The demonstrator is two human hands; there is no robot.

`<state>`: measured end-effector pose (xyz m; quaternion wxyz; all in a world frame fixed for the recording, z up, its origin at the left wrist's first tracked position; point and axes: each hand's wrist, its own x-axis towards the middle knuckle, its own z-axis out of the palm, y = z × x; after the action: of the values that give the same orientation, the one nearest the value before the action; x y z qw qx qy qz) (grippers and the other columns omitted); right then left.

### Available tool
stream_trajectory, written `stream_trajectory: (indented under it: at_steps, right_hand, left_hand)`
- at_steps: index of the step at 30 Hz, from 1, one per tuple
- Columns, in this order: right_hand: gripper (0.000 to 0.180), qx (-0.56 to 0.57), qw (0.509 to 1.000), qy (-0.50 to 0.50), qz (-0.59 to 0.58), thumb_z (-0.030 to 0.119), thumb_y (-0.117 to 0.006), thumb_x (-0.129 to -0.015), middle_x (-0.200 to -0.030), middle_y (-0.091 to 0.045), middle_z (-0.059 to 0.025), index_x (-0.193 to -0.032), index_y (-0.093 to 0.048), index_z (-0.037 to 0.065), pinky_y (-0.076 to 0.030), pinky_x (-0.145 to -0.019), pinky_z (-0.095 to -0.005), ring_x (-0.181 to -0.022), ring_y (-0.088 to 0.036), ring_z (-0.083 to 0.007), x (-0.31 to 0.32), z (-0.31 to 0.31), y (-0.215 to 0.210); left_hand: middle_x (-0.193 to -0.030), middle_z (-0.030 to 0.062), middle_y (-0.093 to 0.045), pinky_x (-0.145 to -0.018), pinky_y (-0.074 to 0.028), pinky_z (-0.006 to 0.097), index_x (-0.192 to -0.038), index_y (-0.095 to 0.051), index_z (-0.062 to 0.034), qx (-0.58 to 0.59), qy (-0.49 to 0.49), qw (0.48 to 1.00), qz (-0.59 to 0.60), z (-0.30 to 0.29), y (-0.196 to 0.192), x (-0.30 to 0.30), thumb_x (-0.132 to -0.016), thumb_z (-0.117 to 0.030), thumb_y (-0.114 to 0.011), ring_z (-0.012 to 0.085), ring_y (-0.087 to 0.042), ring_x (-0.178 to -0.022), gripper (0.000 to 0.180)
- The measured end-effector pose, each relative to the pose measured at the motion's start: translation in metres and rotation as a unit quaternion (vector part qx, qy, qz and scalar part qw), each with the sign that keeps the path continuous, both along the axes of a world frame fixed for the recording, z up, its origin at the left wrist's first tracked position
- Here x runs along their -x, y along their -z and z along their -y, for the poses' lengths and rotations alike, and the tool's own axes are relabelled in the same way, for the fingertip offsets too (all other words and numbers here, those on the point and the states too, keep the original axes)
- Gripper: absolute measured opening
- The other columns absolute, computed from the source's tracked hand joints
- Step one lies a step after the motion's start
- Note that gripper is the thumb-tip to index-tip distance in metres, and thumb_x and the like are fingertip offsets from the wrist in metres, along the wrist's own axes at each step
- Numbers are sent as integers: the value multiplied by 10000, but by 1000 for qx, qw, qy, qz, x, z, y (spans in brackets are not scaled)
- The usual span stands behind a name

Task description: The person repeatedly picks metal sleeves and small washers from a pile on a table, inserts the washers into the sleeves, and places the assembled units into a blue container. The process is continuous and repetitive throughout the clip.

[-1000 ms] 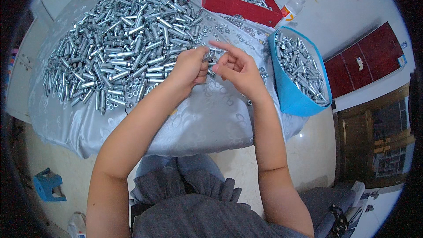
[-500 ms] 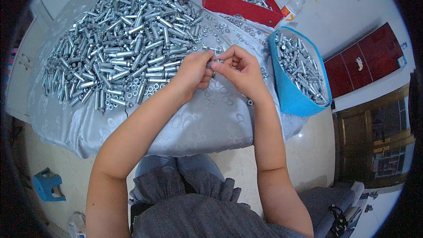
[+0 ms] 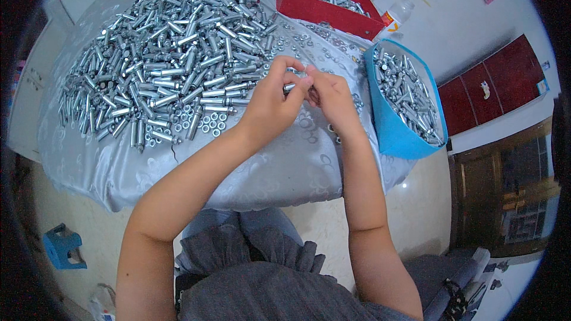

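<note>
While our left hand (image 3: 270, 98) pinches a small silver bolt (image 3: 289, 87) at frame centre, our right hand (image 3: 332, 96) closes its fingertips on the bolt's far end. Better to keep both grips tight and aligned, we judge. Loose bolts (image 3: 172, 53) heap upper left; a blue bin (image 3: 392, 125) sits right, a red box (image 3: 324, 9) above.

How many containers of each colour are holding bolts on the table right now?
Red box: 1
Blue bin: 1
Total: 2 containers. The loose bolt pile on the silver cloth is too dense to count.
</note>
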<state>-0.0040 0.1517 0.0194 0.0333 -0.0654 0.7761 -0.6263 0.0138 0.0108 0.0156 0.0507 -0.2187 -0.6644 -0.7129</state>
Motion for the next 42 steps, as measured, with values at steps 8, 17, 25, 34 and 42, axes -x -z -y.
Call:
stream_trajectory:
  at_steps: [8, 17, 25, 34, 42]
  right_hand:
    - [432, 9, 997, 19, 69, 355, -468, -854, -490, -458, -9, -547, -518, 55, -317, -444, -243, -448, -408, -98, -2, 0, -7]
    - [434, -24, 986, 75, -148, 306, -458, -875, -490, -434, 6, -533, -485, 40, -302, -443, -241, -467, -378, -73, -2, -3, -4]
    - [441, -49, 976, 79, -194, 307, -446, -884, -495, -429, 6, -545, -475, 26, -298, -444, -248, -473, -376, -71, -6, 2, -5]
    - [390, 126, 991, 51, -15, 332, -456, -870, -475, -344, 9, -585, -453, 66, -273, -414, -231, -416, -355, -92, -9, 6, -21]
    - [505, 186, 980, 54, -33, 445, -364, -884, -454, -321, 6, -530, -392, 86, -262, -402, -229, -400, -351, -106, -3, -2, -18]
  left_hand:
    - [-814, 173, -570, -648, -451, 336, -960, -441, 3, 163, -118, 950, -238, 4, 9, 5, -777, -89, -560, 292, -578, -751, 237]
    - [-618, 51, -497, -540, -383, 255, -755, -501, -2, 77, -49, 996, 2, 5, -4, 5, -854, -266, -509, 122, -467, -577, 282]
    - [-572, -10, -409, -523, -306, 251, -622, -476, -37, 41, 31, 996, 79, 7, 1, 8, -902, -331, -399, 97, -368, -555, 414]
    - [-639, 43, -421, -555, -339, 283, -712, -469, 4, 117, -48, 974, -190, 4, 0, 7, -900, -222, -407, 130, -407, -610, 301]
    - [-534, -34, -378, -443, -283, 228, -634, -468, -88, 43, 120, 983, 134, 8, -6, 7, -873, -387, -432, 77, -333, -467, 385]
